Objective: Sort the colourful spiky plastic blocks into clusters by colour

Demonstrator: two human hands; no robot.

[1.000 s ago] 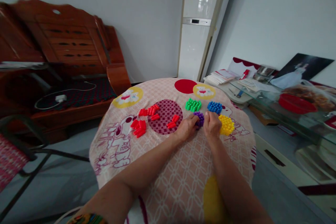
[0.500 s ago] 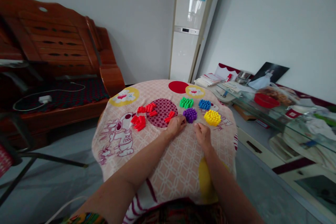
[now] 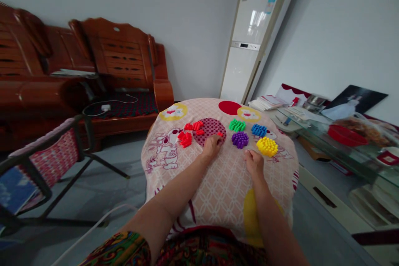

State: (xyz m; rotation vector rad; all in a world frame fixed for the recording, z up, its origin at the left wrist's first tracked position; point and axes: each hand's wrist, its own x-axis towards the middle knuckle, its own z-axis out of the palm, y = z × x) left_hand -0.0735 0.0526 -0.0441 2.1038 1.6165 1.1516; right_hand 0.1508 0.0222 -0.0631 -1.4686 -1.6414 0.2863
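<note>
My left hand (image 3: 212, 145) is at the near right edge of the dark red patterned circle, fingers curled in. Red pegs (image 3: 220, 135) show just past its fingertips; whether it pinches one I cannot tell. My right hand (image 3: 254, 163), its fingers curled, rests on the cloth below the purple pegs (image 3: 240, 140). What it may hold is hidden. Close by stand upright bunches of yellow pegs (image 3: 267, 146), blue pegs (image 3: 259, 130) and green pegs (image 3: 237, 125). More red pegs (image 3: 185, 139) lie loosely heaped to the left.
A pink patterned cloth (image 3: 218, 191) covers the round table. On the right is a glass-topped cabinet (image 3: 311, 133) with papers, a red bowl (image 3: 347, 134) and bags. A wooden bench (image 3: 124, 58) and a folding chair (image 3: 56, 153) stand to the left, a tall white air conditioner (image 3: 240, 58) behind.
The view has swung left. My left hand has shifted left, away from the purple pegs and onto the small red group. My right hand has stayed near the same spot on the cloth.
</note>
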